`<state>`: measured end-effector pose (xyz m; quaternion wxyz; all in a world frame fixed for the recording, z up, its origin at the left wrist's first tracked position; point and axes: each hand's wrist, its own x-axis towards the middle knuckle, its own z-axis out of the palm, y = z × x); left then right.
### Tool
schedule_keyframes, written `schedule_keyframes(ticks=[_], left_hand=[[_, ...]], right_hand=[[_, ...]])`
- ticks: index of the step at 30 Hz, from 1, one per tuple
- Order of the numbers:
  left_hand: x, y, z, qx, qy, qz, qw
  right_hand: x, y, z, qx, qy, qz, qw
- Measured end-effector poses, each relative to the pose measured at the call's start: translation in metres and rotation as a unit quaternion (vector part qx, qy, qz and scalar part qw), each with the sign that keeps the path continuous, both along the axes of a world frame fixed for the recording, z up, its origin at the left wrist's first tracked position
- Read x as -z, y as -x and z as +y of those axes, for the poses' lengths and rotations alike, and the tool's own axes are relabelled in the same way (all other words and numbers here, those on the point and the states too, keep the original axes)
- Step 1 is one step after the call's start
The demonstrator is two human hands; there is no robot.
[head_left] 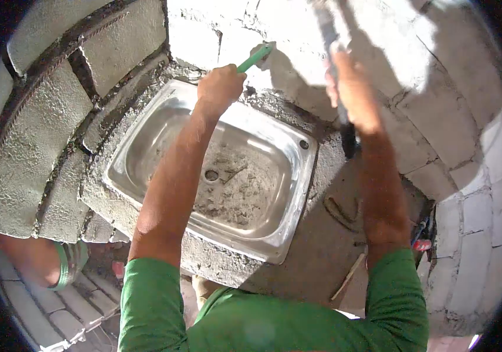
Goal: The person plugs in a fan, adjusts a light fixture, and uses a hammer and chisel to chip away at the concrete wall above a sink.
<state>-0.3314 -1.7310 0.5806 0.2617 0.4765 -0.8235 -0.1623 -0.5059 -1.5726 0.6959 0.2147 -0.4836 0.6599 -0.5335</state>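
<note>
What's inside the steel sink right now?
The sink holds grey mortar debris spread over its floor around the open drain hole. The left forearm crosses over the basin and hides part of the floor; whatever lies under it cannot be seen.

hammer (345,126): head blurred, cut off at top | chisel (255,57): tip hidden

The sink (145,152) is stainless steel, glossy along its rim, its basin dulled by a gritty grey film of dried mortar. Around it the worktop (321,246) is rough, matt cement. The block wall (433,117) looks chalky and coarse, with crumbly mortar joints. In the left hand (220,87) is a smooth green plastic handle (255,57); the right hand (353,97) holds a dark, matt tool handle (347,138). The green sleeves (151,305) are soft cloth.
</note>
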Motion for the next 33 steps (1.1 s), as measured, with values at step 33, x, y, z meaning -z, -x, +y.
schedule_keyframes(ticks=[33], left_hand=[[-0.022, -0.008, 0.009, -0.057, 0.017, -0.053, 0.997]], right_hand=[[-0.005, -0.002, 0.045, -0.012, 0.016, 0.039, 0.999]])
